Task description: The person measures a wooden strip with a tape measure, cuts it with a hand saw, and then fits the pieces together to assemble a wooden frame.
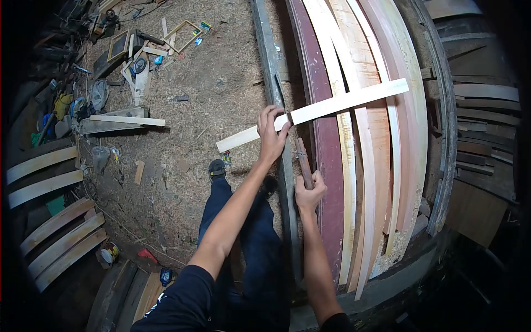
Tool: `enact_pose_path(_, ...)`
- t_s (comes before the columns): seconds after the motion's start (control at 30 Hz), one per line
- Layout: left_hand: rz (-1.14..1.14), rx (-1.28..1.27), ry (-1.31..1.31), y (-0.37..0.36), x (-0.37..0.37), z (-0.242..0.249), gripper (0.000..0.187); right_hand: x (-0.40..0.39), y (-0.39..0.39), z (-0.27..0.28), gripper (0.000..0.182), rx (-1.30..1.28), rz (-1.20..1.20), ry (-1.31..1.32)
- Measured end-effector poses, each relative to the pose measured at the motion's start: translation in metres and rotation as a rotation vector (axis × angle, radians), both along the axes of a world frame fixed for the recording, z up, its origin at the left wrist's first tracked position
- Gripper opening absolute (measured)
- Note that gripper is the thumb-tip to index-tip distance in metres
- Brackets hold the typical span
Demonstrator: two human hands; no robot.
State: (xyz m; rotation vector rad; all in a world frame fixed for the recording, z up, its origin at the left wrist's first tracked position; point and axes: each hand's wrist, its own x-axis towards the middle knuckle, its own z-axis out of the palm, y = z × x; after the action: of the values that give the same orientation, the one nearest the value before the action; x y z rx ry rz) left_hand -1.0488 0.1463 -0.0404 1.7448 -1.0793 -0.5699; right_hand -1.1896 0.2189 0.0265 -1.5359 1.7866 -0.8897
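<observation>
A long pale wooden strip lies crosswise over the grey beam edge and the stacked boards. My left hand grips it left of its middle, with fingers bent over the far edge. In my closed right hand is a tool with a brown wooden handle. Its narrow front part points up to the strip, beside my left fingertips. A dark band crosses the strip there; I cannot tell whether it belongs to the tool.
Several long boards and a maroon plank lie lengthwise on my right, beside the grey beam. Shavings cover the floor. A wooden frame and offcuts lie at far left. Curved slats stand at near left.
</observation>
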Motion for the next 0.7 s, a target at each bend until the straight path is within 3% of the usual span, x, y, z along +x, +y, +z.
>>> enact_pose_path(0.17, -0.187, -0.03, 0.028, 0.005, 0.017, -0.003, 0.043, -0.001, 0.001, -0.002, 0.031, 0.042, -0.018, -0.011)
enact_pose_path(0.43, -0.288, -0.07, -0.187, -0.013, 0.045, 0.004, 0.044, 0.021, 0.001, -0.014, 0.03, 0.051, -0.045, -0.05)
enact_pose_path(0.7, -0.345, -0.036, -0.148, -0.017, 0.052, 0.006, 0.042, 0.019, 0.004, -0.02, 0.028, 0.053, -0.017, -0.001)
